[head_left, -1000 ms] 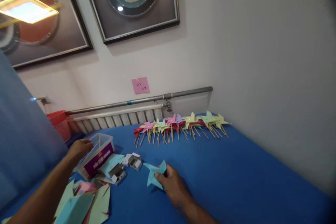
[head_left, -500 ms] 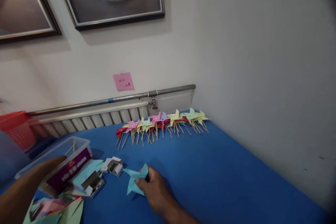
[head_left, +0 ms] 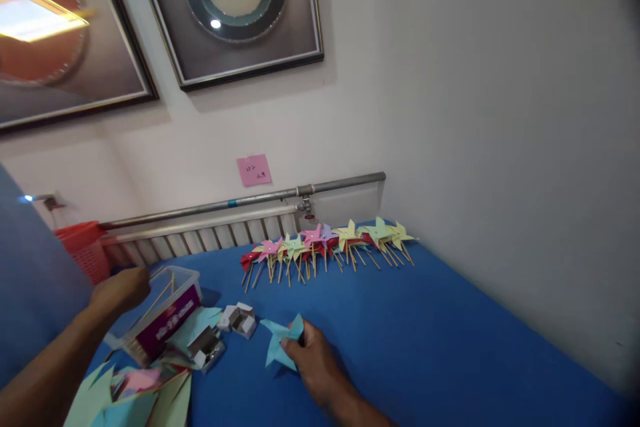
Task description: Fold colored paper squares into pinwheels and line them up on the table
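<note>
A light-blue paper pinwheel (head_left: 280, 345) is pinched by my right hand (head_left: 313, 357), its thumb pressed on the pinwheel's middle. Over the clear plastic box (head_left: 193, 275) with a purple label, my left hand (head_left: 124, 288) is raised with its fingers curled closed. Whatever those fingers may hold is hidden. A few thin wooden sticks (head_left: 159, 300) lean inside the box. Beside it lie a small open box (head_left: 206, 349) with small shiny pieces and white little boxes (head_left: 241, 319). Cut coloured paper (head_left: 165, 403) is piled at the lower left.
Several finished pinwheels (head_left: 313, 240) on sticks lie in a row at the back of the blue tabletop (head_left: 390, 333). Behind them run a metal pipe (head_left: 345, 182) and a radiator (head_left: 200, 237). A red basket (head_left: 87, 250) stands at the left; a wall closes off the right.
My left hand has come up from inside the plastic box to above its rim. The view has shifted, so everything sits further right and lower. My right hand still pinches the pinwheel.
</note>
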Demonstrator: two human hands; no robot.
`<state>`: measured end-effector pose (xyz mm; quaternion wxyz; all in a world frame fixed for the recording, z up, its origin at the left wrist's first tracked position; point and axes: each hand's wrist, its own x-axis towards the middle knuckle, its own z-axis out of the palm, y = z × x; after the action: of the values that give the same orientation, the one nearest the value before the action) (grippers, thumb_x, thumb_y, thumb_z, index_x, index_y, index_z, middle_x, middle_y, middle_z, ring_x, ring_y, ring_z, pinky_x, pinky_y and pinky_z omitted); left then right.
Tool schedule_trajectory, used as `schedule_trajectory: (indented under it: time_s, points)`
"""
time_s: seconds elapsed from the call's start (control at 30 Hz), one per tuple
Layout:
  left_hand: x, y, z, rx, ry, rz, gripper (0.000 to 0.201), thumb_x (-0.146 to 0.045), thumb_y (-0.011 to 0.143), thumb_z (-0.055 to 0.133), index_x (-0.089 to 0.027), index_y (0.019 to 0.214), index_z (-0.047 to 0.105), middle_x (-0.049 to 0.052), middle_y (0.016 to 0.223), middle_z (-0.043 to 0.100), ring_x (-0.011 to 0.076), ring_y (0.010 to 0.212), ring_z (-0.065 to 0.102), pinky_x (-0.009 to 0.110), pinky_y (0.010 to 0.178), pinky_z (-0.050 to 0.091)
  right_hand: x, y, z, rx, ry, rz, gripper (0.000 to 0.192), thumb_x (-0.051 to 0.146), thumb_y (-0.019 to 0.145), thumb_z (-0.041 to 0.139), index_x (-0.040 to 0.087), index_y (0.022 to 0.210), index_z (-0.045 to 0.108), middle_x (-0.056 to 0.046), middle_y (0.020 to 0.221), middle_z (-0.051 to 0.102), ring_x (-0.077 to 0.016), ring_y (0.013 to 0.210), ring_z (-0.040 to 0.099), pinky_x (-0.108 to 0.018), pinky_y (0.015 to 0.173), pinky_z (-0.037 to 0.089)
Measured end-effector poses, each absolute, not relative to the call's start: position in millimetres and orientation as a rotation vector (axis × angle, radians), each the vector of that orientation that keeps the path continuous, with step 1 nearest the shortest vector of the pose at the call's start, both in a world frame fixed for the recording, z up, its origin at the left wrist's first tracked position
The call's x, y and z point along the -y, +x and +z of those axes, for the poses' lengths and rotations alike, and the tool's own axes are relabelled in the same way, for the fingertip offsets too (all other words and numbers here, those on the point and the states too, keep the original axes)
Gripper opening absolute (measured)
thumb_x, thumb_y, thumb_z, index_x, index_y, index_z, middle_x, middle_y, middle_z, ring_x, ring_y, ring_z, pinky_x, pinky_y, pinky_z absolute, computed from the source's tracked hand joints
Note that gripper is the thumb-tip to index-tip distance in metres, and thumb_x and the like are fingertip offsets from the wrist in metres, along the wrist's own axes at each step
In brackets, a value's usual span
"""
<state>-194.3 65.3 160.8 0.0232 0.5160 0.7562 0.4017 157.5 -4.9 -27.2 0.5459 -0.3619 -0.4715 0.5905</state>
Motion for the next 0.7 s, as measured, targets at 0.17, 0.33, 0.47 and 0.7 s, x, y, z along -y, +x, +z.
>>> schedule_trajectory:
  time_s: [0.17, 0.33, 0.47, 0.7]
  points:
    - [-42, -125, 143, -1.9, 1.827, 1.104, 0.01, -0.027, 0.08, 0.067, -0.019, 0.079, 0.074, 0.002, 0.071, 0.071, 0.0207, 0.069, 0.063, 0.026, 0.07, 0.043, 0, 161, -31, 0.948, -0.835, 1.445, 0.025, 0.039, 0.07, 0.086, 0.022, 0.084, 0.073, 0.001, 0.077, 0.073, -0.0189, 0.072, 0.063, -0.03, 0.072, 0.052]
    - [-27, -42, 46, -1.47, 1.556, 1.368, 0.034, -0.05, 0.081, 0.069, -0.019, 0.091, 0.075, -0.003, 0.058, 0.056, 0.0165, 0.054, 0.048, 0.026, 0.057, 0.036, 1, 173, -26, 0.792, -0.832, 1.541, 0.04, 0.045, 0.063, 0.095, 0.021, 0.089, 0.075, -0.002, 0.085, 0.076, -0.0207, 0.08, 0.069, -0.032, 0.075, 0.057]
    - [-18, -14, -5, -1.542, 1.52, 1.401, 0.021, -0.038, 0.087, 0.069, -0.023, 0.073, 0.065, -0.003, 0.06, 0.053, 0.0177, 0.06, 0.05, 0.027, 0.064, 0.034, 2, 179, -20, 0.77, -0.847, 1.559, 0.043, 0.043, 0.06, 0.098, 0.021, 0.088, 0.074, -0.002, 0.087, 0.077, -0.0199, 0.081, 0.071, -0.031, 0.076, 0.057]
    - [-16, -4, -15, -1.597, 1.503, 1.32, 0.029, -0.019, 0.087, 0.07, -0.023, 0.062, 0.057, -0.001, 0.061, 0.054, 0.0197, 0.065, 0.051, 0.029, 0.066, 0.029, -1, 180, -20, 0.806, -0.911, 1.518, 0.043, 0.044, 0.06, 0.099, 0.022, 0.083, 0.072, -0.001, 0.08, 0.074, -0.0217, 0.079, 0.071, -0.033, 0.076, 0.059]
